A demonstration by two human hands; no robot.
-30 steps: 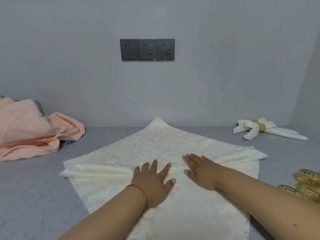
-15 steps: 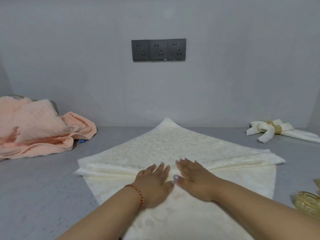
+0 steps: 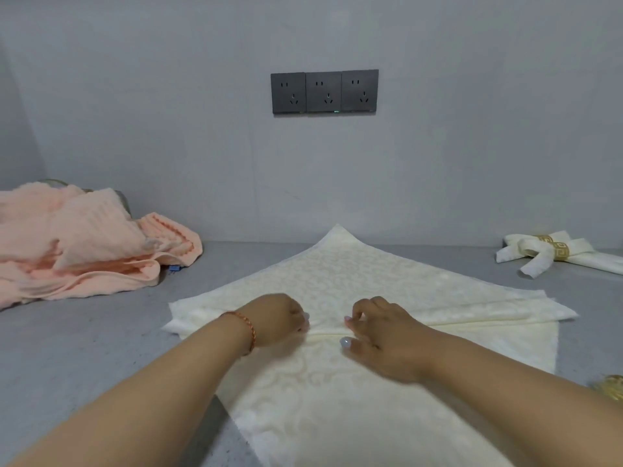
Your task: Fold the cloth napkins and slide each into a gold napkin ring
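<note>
Hands meet at the middle of the cream patterned cloth napkin (image 3: 337,288), lying as a diamond on the grey speckled surface (image 3: 84,348). Left hand (image 3: 276,320) and right hand (image 3: 381,335) both pinch its pleated ridge, which runs left to right between them. Gold ring (image 3: 612,387) waits nearest the right hand; plain grey wall behind.

The napkin (image 3: 344,281) lies spread at the middle of the bench (image 3: 84,348), one corner toward the back edge. At the left edge lies a towel heap (image 3: 84,247). Near the back right corner lies a finished napkin (image 3: 573,256) (already in its ring (image 3: 558,249)). Both hands rest on the spread napkin's middle fold.
</note>
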